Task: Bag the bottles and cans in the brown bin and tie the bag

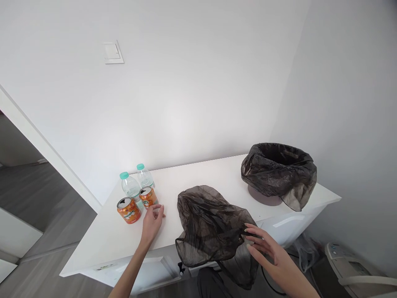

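My left hand (153, 223) is beside the front of an orange drink can (149, 198), fingers loosely curved and apart; whether they touch the can I cannot tell. A second orange can (128, 210), its top opened, stands to the left. Behind the cans are two clear plastic bottles, one (130, 186) at left and one (145, 177) at right, both with green caps. A black plastic bag (211, 223) lies crumpled on the table, partly hanging over the front edge. At its right side is my right hand (266, 250), fingers spread against the thin plastic.
A bin (265, 198) lined with another black bag (279, 178) stands at the table's right end. The white table (173, 176) backs onto a wall with a light switch (113, 52). A grey appliance (350, 263) sits on the floor at lower right, beside a clear plastic bag (305, 250).
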{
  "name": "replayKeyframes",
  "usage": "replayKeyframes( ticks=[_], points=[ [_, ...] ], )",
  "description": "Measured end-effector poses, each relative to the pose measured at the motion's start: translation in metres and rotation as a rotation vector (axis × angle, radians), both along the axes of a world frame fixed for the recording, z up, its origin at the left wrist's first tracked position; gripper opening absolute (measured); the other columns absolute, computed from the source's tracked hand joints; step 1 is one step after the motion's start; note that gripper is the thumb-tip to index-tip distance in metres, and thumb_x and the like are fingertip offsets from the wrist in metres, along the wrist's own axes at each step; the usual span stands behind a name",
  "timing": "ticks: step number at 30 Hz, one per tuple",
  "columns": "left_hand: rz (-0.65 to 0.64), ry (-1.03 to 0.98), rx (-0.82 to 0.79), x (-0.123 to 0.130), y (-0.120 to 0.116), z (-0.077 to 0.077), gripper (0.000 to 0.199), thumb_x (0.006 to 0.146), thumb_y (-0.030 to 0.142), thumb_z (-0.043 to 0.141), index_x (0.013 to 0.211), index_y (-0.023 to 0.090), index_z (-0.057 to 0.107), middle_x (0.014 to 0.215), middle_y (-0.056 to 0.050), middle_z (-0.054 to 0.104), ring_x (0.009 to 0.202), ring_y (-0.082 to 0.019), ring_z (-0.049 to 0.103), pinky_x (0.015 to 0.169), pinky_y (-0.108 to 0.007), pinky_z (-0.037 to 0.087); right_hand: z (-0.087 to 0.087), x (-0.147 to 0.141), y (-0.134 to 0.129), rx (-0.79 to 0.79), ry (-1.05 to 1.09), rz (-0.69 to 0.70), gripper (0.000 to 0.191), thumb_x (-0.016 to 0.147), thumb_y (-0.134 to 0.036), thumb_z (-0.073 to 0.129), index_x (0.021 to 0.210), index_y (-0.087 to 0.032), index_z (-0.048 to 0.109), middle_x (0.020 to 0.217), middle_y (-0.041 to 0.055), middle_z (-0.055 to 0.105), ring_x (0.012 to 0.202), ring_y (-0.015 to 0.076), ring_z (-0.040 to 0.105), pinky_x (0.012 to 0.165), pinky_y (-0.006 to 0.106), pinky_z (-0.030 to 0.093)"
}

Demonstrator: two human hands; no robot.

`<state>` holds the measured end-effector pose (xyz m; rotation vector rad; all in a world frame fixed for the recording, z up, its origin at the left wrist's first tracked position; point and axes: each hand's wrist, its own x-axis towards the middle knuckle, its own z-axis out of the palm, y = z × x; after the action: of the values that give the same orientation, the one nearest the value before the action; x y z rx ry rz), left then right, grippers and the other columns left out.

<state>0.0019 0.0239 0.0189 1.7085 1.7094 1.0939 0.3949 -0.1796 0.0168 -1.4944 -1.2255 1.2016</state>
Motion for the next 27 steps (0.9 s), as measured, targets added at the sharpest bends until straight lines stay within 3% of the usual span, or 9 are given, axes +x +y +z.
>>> replayKeyframes(
  ticks=[4,7,10,14,17,20,23,25,27],
  points=[
    [0.064,-0.010,0.004,-0.002,0.010,0.004,0.061,0.082,0.075,0.052,0.106,0.019,0.056,0.086,-0.011,0.075,0.079,-0.031,0.074,0.075,-0.045,0.056,-0.007,-0.001,-0.003,-0.010,-0.123,-0.010,0.064,0.094,-0.068,0.057,0.149,-0.035,0.054,0.160,0.0070,0.050,0.140,0.0308,0.056,0.109,0.038,0.054],
    [0.042,-0.012,0.021,0.009,0.005,0.007,0.058,0.084,0.075,0.049,0.103,0.020,0.055,0.101,-0.014,0.074,0.081,-0.029,0.074,0.074,-0.044,0.057,0.001,-0.007,-0.006,-0.061,-0.162,0.008,0.060,0.092,-0.070,0.058,0.140,-0.034,0.063,0.155,0.0069,0.056,0.138,0.0322,0.058,0.106,0.037,0.055],
    [-0.050,-0.004,0.045,0.032,-0.014,0.009,0.053,0.086,0.070,0.053,0.104,0.021,0.059,0.106,-0.012,0.073,0.090,-0.028,0.073,0.081,-0.043,0.057,0.030,-0.017,-0.014,-0.060,-0.123,0.113,0.050,0.090,-0.066,0.063,0.125,-0.032,0.073,0.134,0.0081,0.072,0.130,0.0327,0.063,0.108,0.038,0.053],
    [-0.293,0.130,0.130,0.061,-0.045,0.007,0.042,0.093,0.058,0.058,0.114,0.023,0.063,0.113,-0.010,0.070,0.108,-0.028,0.068,0.099,-0.046,0.053,0.078,-0.024,-0.027,-0.097,0.007,0.507,0.031,0.088,-0.055,0.073,0.110,-0.035,0.079,0.115,0.0043,0.079,0.113,0.0310,0.072,0.105,0.039,0.053],
    [-0.441,0.292,0.176,0.065,-0.059,0.001,0.037,0.097,0.051,0.058,0.122,0.024,0.062,0.122,-0.011,0.067,0.114,-0.029,0.065,0.102,-0.049,0.051,0.092,-0.017,-0.020,-0.069,0.108,0.608,0.034,0.087,-0.055,0.074,0.112,-0.032,0.078,0.112,0.0054,0.079,0.099,0.0290,0.076,0.097,0.041,0.058],
    [-0.469,0.375,0.177,0.057,-0.061,-0.007,0.036,0.098,0.045,0.057,0.127,0.024,0.059,0.121,-0.012,0.065,0.105,-0.028,0.066,0.096,-0.048,0.053,0.079,-0.007,0.024,0.052,0.120,0.377,0.040,0.085,-0.058,0.075,0.110,-0.027,0.076,0.109,0.0082,0.078,0.097,0.0291,0.075,0.091,0.043,0.060],
    [-0.455,0.394,0.168,0.044,-0.061,-0.012,0.031,0.101,0.039,0.050,0.128,0.025,0.058,0.111,-0.010,0.066,0.096,-0.027,0.066,0.091,-0.046,0.053,0.054,-0.005,0.098,0.242,0.081,0.143,0.037,0.092,-0.053,0.067,0.115,-0.025,0.070,0.120,0.0093,0.075,0.106,0.0266,0.073,0.095,0.041,0.058],
    [-0.477,0.386,0.157,0.033,-0.063,-0.013,0.029,0.103,0.037,0.047,0.128,0.027,0.058,0.107,-0.008,0.066,0.097,-0.026,0.065,0.092,-0.045,0.053,0.039,-0.010,0.149,0.300,0.002,0.070,0.030,0.096,-0.045,0.061,0.116,-0.024,0.066,0.125,0.0094,0.073,0.108,0.0238,0.072,0.096,0.039,0.056],
    [-0.497,0.363,0.133,0.022,-0.066,-0.011,0.030,0.103,0.037,0.046,0.130,0.028,0.056,0.107,-0.007,0.067,0.101,-0.026,0.066,0.094,-0.043,0.052,0.026,-0.019,0.191,0.284,-0.140,0.092,0.026,0.097,-0.037,0.057,0.115,-0.020,0.065,0.128,0.0109,0.072,0.111,0.0223,0.070,0.098,0.036,0.054]
  ],
)
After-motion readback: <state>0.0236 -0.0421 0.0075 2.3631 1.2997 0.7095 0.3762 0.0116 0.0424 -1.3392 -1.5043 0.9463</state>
